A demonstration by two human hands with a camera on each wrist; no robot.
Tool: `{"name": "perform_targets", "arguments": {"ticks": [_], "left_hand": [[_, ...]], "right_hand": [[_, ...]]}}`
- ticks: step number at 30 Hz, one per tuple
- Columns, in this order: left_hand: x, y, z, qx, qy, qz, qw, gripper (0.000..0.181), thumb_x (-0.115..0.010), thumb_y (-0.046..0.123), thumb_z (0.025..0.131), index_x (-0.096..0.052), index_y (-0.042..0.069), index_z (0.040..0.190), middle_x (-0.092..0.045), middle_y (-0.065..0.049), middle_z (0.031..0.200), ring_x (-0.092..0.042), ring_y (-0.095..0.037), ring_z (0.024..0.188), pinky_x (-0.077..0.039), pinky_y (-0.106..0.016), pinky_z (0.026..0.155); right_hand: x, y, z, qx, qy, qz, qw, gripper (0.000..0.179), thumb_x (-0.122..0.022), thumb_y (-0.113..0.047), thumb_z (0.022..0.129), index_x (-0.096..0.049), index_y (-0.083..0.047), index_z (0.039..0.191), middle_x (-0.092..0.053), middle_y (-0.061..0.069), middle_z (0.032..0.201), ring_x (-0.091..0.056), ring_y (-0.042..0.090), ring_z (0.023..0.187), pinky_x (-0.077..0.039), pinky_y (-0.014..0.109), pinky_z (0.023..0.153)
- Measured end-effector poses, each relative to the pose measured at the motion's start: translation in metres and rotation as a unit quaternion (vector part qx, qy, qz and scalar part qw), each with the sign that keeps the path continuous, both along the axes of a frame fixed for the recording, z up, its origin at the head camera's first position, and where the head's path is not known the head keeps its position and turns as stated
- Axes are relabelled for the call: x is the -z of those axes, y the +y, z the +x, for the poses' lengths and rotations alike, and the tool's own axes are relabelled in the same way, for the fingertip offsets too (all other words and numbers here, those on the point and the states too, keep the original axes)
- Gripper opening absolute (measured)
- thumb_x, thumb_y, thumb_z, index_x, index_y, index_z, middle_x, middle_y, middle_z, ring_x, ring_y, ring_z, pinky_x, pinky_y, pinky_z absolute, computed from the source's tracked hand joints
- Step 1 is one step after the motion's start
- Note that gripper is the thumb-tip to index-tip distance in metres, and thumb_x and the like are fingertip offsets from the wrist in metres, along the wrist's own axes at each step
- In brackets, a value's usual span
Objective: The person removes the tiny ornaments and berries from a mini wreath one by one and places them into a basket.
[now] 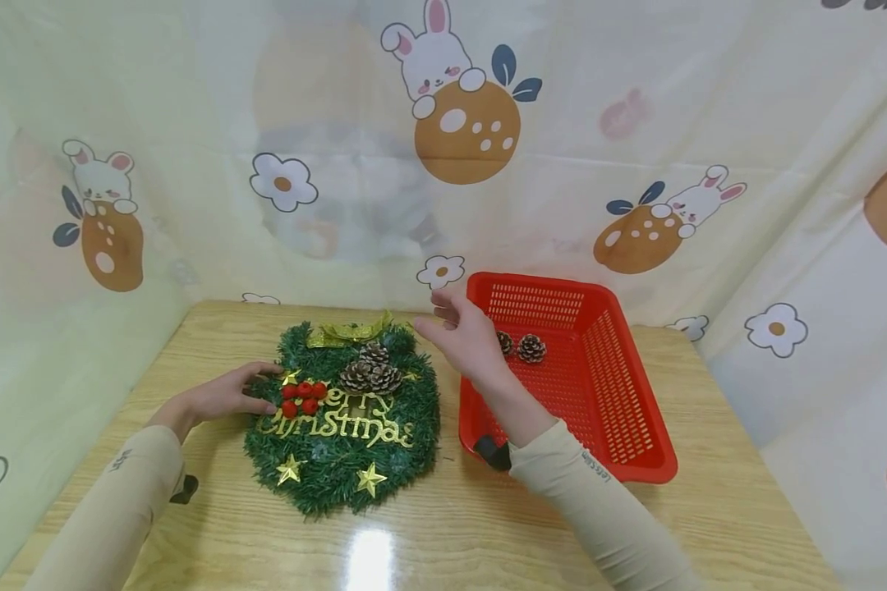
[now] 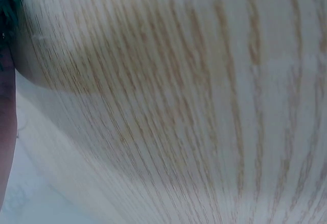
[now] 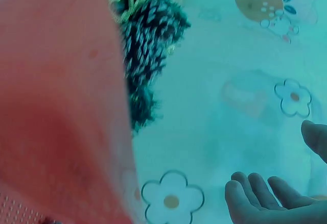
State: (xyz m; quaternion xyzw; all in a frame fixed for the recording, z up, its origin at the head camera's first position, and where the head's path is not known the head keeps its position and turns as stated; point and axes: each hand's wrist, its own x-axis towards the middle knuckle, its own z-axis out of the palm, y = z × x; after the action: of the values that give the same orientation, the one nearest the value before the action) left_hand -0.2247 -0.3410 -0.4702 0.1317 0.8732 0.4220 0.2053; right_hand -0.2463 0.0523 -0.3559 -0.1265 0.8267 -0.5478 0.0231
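Observation:
A green Christmas wreath [image 1: 414,410] lies on the wooden table, bearing gold "Merry Christmas" lettering, gold stars, a red berry cluster [image 1: 306,396], a gold bow [image 1: 347,332] and several pinecones [image 1: 369,376]. At its left edge, beside the berries, my left hand [image 1: 225,394] touches the greenery with thumb and fingers spread apart. Raised between the wreath and a red basket [image 1: 621,353], my right hand [image 1: 461,332] holds nothing, its fingers loosely bent. The right wrist view shows these fingers [image 3: 255,191] apart from the thumb.
Pinecones [image 1: 531,349] lie in the red basket, partly hidden by the right hand. The basket stands on the table's right side. Behind, a curtain [image 1: 355,230] printed with rabbits and flowers hangs at the table's back edge.

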Motion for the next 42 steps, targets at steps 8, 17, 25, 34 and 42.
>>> {"name": "perform_targets", "arguments": {"ticks": [8, 17, 25, 34, 42], "left_hand": [[0.0, 0.0, 0.0, 0.003, 0.005, 0.0, 1.0, 0.074, -0.07, 0.025, 0.091, -0.03, 0.002, 0.15, -0.027, -0.029, 0.15, -0.028, -0.052, 0.134, -0.03, -0.067, 0.103], [0.002, -0.001, 0.0, 0.004, 0.004, -0.003, 1.0, 0.074, -0.07, 0.026, 0.091, -0.031, 0.004, 0.15, -0.028, -0.028, 0.15, -0.027, -0.052, 0.134, -0.03, -0.067, 0.103], [0.002, -0.002, -0.001, 0.007, 0.01, -0.003, 0.9999, 0.073, -0.07, 0.026, 0.092, -0.032, 0.003, 0.149, -0.027, -0.027, 0.151, -0.026, -0.053, 0.135, -0.029, -0.067, 0.104], [0.0, 0.0, -0.001, 0.008, 0.005, 0.004, 1.0, 0.073, -0.07, 0.025, 0.091, -0.031, 0.003, 0.15, -0.027, -0.028, 0.151, -0.026, -0.053, 0.135, -0.029, -0.067, 0.103], [0.002, -0.001, -0.001, 0.005, 0.007, -0.004, 1.0, 0.074, -0.07, 0.027, 0.091, -0.032, 0.004, 0.15, -0.027, -0.028, 0.151, -0.027, -0.052, 0.134, -0.03, -0.067, 0.103]], "right_hand": [[0.005, -0.026, 0.01, -0.01, -0.019, -0.032, 0.9993, 0.06, -0.072, -0.033, 0.09, -0.048, -0.013, 0.142, -0.052, 0.001, 0.14, -0.049, 0.02, 0.129, -0.04, 0.035, 0.107], [0.016, -0.051, 0.018, 0.0, -0.042, -0.016, 0.999, 0.066, -0.073, -0.035, 0.089, -0.046, -0.014, 0.145, -0.05, 0.003, 0.144, -0.046, 0.023, 0.132, -0.04, 0.039, 0.107], [0.034, -0.06, 0.022, 0.007, -0.024, 0.003, 0.9997, 0.061, -0.07, -0.035, 0.091, -0.048, -0.014, 0.143, -0.05, 0.005, 0.143, -0.045, 0.023, 0.132, -0.039, 0.042, 0.107], [0.043, -0.063, 0.03, 0.013, -0.028, -0.005, 0.9995, 0.064, -0.07, -0.036, 0.091, -0.045, -0.014, 0.145, -0.048, 0.005, 0.144, -0.043, 0.024, 0.134, -0.037, 0.045, 0.108], [0.063, -0.065, 0.039, 0.026, -0.023, 0.008, 0.9994, 0.066, -0.07, -0.039, 0.09, -0.045, -0.014, 0.146, -0.047, 0.008, 0.144, -0.044, 0.026, 0.132, -0.039, 0.048, 0.105]]}}
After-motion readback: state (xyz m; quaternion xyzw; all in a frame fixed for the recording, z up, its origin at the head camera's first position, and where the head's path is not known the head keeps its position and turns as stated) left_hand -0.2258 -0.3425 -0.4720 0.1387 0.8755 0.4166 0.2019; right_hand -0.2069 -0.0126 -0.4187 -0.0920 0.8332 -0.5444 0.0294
